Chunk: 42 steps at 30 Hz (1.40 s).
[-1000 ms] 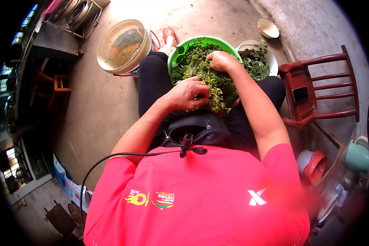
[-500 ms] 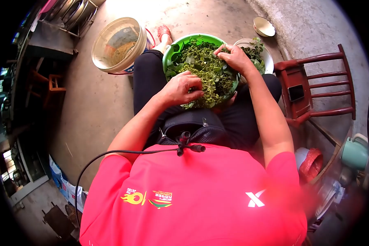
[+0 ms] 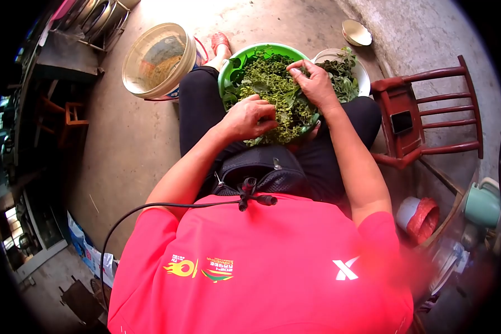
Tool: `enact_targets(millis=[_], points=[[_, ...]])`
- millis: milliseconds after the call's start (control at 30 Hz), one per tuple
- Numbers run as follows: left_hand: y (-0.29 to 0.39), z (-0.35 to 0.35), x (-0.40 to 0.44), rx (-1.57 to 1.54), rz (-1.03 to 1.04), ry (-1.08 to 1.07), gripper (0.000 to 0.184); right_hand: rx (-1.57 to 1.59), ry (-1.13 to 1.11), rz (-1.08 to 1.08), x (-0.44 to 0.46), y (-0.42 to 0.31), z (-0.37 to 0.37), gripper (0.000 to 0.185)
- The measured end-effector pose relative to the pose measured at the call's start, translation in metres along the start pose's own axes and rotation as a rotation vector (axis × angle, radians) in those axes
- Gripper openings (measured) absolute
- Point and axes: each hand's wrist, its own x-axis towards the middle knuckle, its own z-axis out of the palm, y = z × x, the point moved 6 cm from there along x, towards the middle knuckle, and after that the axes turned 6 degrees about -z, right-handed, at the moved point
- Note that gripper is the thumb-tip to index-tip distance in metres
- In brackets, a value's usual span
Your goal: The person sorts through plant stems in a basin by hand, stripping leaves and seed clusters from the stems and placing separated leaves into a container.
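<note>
A green basin (image 3: pixel 222 83) between my legs is heaped with leafy green sprigs (image 3: pixel 273 83) bearing clusters of small berry-like buds. Over the near left part of the heap is my left hand (image 3: pixel 250 118), its fingers curled closed; what they hold is hidden. My right hand (image 3: pixel 315 86) is over the right side of the basin, thumb and forefinger pinched together, and leaves show just below it. Whatever sits in that pinch is too small to name. Right of the basin, a white bowl-like container (image 3: pixel 365 80) holds more dark green leaves (image 3: pixel 342 78).
A large pale bucket (image 3: pixel 156 61) with brownish residue inside stands at the upper left. To the right is a dark red wooden chair (image 3: pixel 401 119) with a black flat object (image 3: pixel 402 123) on it. A small cream bowl (image 3: pixel 356 33) rests on the floor near the wall.
My right hand has shifted slightly toward me, with fingers still pinched. More of the leaves in the white container show now. My left hand stays nearly in place.
</note>
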Motion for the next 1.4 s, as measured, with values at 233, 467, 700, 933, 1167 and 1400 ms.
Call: enact_targets(millis=[233, 467, 700, 933, 1167, 1400], points=[[0.007, 0.014, 0.001, -0.026, 0.077, -0.049, 0.016, -0.516, -0.344, -0.162, 0.040, -0.017, 0.061, 0.024], [0.010, 0.016, -0.001, -0.022, 0.085, -0.051, 0.017, -0.883, -0.736, 0.078, 0.042, -0.005, 0.106, 0.039], [-0.011, -0.001, -0.006, -0.138, -0.074, 0.083, 0.015, 0.412, -0.249, 0.378, 0.031, 0.043, 0.055, 0.023], [-0.045, -0.004, -0.019, -0.606, -0.440, 0.229, 0.018, 0.939, -0.110, 0.388, 0.011, 0.016, 0.011, 0.012], [-0.073, -0.028, -0.026, -1.331, -0.522, 0.603, 0.014, 0.822, 0.144, 0.370, 0.008, 0.037, -0.032, 0.012], [-0.092, -0.032, -0.031, -1.649, -0.724, 0.809, 0.015, -0.104, 0.483, 0.240, 0.037, 0.078, -0.123, 0.043]])
